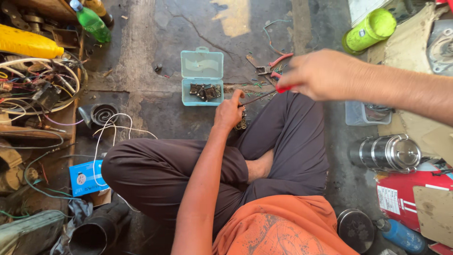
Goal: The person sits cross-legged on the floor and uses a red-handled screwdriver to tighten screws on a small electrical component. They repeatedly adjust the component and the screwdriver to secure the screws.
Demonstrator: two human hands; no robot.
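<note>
Seated cross-legged on the cracked concrete floor (188, 28), my left hand (229, 112) grips a small metal part (242, 120) beside my knee. My right hand (321, 74) clenches a red-handled screwdriver (271, 93), its thin stiff shaft angled toward that part. The part looks hard, light and fiddly; best pinched by its edges.

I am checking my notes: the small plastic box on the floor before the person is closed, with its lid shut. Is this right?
Not quite. The head view shows the small plastic box open, lid folded back, with small dark metal parts inside. It does lie on the floor before the person.
</note>
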